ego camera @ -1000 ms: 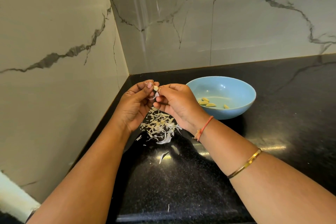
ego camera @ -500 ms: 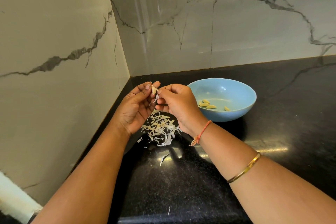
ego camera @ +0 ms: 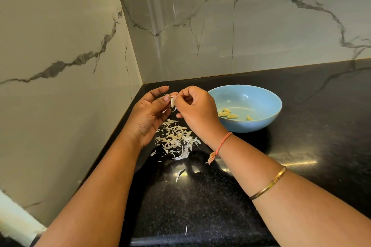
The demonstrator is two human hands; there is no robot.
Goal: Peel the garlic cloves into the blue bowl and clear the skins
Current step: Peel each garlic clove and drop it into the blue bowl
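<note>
Pinched one small garlic clove (ego camera: 172, 102) between the fingertips of the left hand (ego camera: 149, 115) and the right hand (ego camera: 197, 111), up in the air over the pile of skins (ego camera: 176, 140) on the black counter (ego camera: 200, 202), just left of the blue bowl (ego camera: 267, 104) with peeled cloves (ego camera: 228, 115) inside, long side nearly up and down, pointy end too small to tell.

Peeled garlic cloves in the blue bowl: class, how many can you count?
4. Three peeled cloves lie together in the blue bowl, left of centre; one apart to their right. The right hand may hide more.
</note>
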